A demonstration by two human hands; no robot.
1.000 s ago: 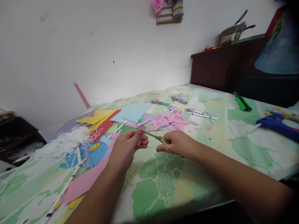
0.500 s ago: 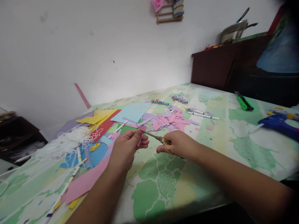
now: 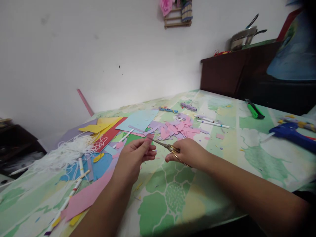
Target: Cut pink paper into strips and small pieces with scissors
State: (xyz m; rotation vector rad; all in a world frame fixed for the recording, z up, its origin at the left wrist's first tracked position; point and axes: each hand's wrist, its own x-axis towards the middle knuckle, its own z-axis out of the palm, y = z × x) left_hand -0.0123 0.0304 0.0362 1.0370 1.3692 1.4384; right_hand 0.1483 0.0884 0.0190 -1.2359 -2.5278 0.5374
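Between thumb and fingers, my left hand (image 3: 133, 154) pinches a small pink piece of paper (image 3: 149, 136). My right hand (image 3: 189, 152) grips gold-handled scissors (image 3: 170, 147), their blades pointing left and reaching the paper at my left fingertips. Whether the blades are parted there is too small to tell. Behind both hands lies a heap of pink and purple paper scraps (image 3: 176, 128). A large pink paper sheet (image 3: 86, 200) extends beneath my left forearm.
White string (image 3: 66, 151) is tangled over coloured sheets at the left. White paper sticks (image 3: 213, 123) lie beyond my right hand. A green box cutter (image 3: 255, 110) and a blue glue gun (image 3: 288, 133) rest at the right. A dark cabinet (image 3: 222, 74) stands behind.
The pink piece in my left hand shows less of its lower part below the fingers than before. Both hands keep nearly the same position; the view has shifted slightly.
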